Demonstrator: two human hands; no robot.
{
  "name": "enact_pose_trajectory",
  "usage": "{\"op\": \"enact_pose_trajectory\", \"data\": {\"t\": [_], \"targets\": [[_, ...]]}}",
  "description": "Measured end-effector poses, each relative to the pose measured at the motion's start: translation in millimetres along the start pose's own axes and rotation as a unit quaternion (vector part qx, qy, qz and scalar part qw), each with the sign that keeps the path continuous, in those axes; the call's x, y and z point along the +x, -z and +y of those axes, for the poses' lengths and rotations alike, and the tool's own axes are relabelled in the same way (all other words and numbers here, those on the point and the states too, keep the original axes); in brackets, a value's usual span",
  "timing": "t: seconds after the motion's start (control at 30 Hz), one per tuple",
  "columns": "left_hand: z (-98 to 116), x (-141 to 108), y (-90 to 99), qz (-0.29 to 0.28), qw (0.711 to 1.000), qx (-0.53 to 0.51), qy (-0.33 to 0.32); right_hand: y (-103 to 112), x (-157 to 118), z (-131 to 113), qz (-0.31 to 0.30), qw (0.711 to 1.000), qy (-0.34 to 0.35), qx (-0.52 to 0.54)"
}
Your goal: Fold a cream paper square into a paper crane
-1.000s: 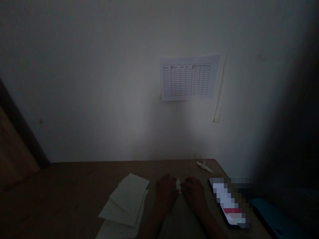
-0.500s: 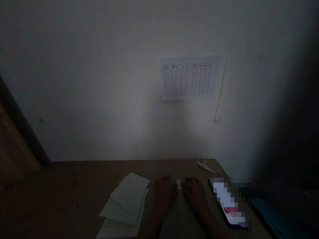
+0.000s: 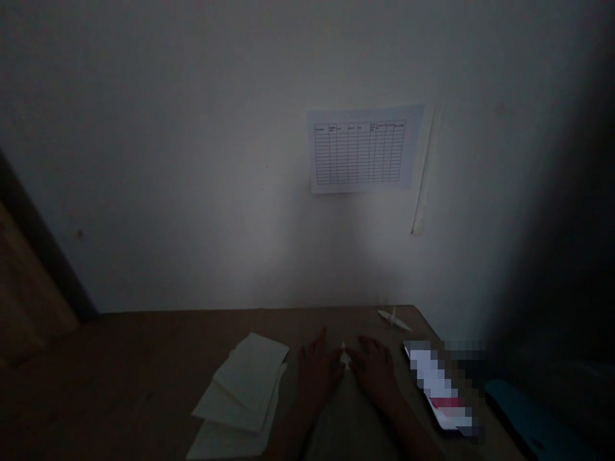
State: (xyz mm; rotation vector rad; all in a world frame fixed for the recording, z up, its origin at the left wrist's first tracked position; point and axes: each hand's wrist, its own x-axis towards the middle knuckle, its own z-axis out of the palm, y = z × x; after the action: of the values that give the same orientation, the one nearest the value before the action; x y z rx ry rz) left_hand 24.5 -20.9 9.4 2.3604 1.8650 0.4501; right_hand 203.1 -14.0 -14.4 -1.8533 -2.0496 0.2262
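Observation:
On the dim brown table, a small piece of folded white paper (image 3: 344,361) lies between my two hands. My left hand (image 3: 318,368) grips its left side with thumb and forefinger, while the other fingers spread on the tabletop. From the other side, my right hand (image 3: 373,368) pinches the paper's right edge, its remaining fingers also spread. The fingertips partly cover the folds, and the dark picture hides their detail. Beyond my right hand sits a folded paper crane (image 3: 394,319), its wings spread.
Several loose sheets of pale paper (image 3: 247,384) lie overlapped to the left. A phone with a lit, blurred screen (image 3: 435,387) rests on the right, and a blue object (image 3: 523,413) lies past it. A printed table sheet (image 3: 360,150) hangs on the wall (image 3: 192,160).
My right hand's thumb and forefinger have shifted slightly inward and cover more of the folded paper. Fingers of both hands have lifted or spread a little. The sheets and crane stay put.

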Motion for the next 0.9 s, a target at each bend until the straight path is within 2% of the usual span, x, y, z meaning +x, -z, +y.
{"op": "enact_pose_trajectory", "data": {"t": [0.27,0.5,0.73,0.9], "targets": [[-1.7,1.4,-9.6,0.022,1.0,-0.003,-0.009,-2.4,-0.5,-5.8,-0.027,0.998,-0.011,-0.055],[-5.9,4.6,-13.8,0.012,1.0,0.015,-0.003,0.5,-3.2,-12.2,-0.033,0.996,-0.005,-0.078],[-8.0,5.3,-20.1,0.006,1.0,0.012,0.008,-2.7,-6.3,-8.5,0.014,0.999,0.007,-0.051],[-7.0,5.9,-11.6,0.017,0.999,-0.033,0.031,-3.4,-2.0,3.7,0.054,0.998,0.006,0.023]]}}
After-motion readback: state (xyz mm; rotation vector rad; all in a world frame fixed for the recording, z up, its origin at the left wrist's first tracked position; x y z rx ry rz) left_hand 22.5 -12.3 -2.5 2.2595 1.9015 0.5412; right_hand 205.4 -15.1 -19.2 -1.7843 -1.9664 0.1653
